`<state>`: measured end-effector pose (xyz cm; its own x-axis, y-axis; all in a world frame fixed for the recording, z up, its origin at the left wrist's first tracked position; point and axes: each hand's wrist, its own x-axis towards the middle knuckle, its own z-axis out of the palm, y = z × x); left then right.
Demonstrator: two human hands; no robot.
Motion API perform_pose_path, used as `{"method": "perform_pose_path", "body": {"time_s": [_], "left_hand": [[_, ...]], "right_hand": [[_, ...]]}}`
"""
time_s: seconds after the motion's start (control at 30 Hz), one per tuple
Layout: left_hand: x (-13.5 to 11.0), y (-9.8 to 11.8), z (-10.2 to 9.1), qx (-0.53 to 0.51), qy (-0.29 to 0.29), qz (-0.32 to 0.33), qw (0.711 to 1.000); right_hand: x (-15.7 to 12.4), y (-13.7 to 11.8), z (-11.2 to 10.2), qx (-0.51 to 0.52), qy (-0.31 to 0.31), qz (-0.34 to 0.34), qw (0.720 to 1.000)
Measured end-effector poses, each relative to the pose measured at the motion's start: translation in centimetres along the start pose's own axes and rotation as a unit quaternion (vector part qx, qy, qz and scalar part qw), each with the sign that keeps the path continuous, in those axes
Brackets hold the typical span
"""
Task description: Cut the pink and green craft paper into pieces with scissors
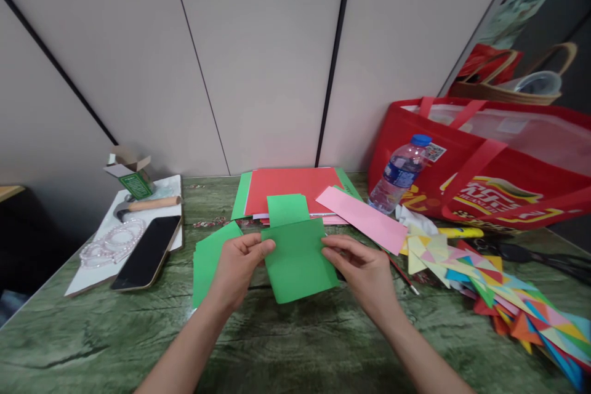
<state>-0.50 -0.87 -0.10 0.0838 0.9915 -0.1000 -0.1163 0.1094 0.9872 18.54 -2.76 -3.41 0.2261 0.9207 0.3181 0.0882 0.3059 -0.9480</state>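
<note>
Between my two hands a green sheet of paper [301, 265] is held up over the table, roughly square and slightly tilted. My left hand [240, 265] pinches its upper left edge between thumb and fingers. On the right edge, my right hand [362, 271] pinches it near the upper corner. Behind it lies a smaller green paper piece [287, 208], partly covered by the held sheet. Left of my left hand rests a stack of green paper [210, 261], partly hidden by that hand and forearm.
At the back lies a stack of red paper [295, 188] with a pink strip [362, 218]. To the right are a water bottle [401, 173], a red bag [503, 166] and colourful folded papers [512, 289]. Leftward lie a phone [148, 252], beaded loops [115, 243], a wooden-handled tool [154, 204] and a small box [133, 181].
</note>
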Motion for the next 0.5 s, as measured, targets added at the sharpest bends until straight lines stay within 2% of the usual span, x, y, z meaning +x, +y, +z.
{"method": "perform_pose_path", "body": {"time_s": [0.23, 0.5], "left_hand": [[-0.02, -0.25, 0.10, 0.005, 0.037, 0.042, 0.998], [0.06, 0.01, -0.05, -0.013, 0.025, 0.020, 0.999]], "right_hand": [[-0.04, 0.25, 0.05, 0.000, -0.007, -0.005, 1.000], [0.06, 0.36, -0.03, 0.024, 0.002, 0.003, 1.000]]}}
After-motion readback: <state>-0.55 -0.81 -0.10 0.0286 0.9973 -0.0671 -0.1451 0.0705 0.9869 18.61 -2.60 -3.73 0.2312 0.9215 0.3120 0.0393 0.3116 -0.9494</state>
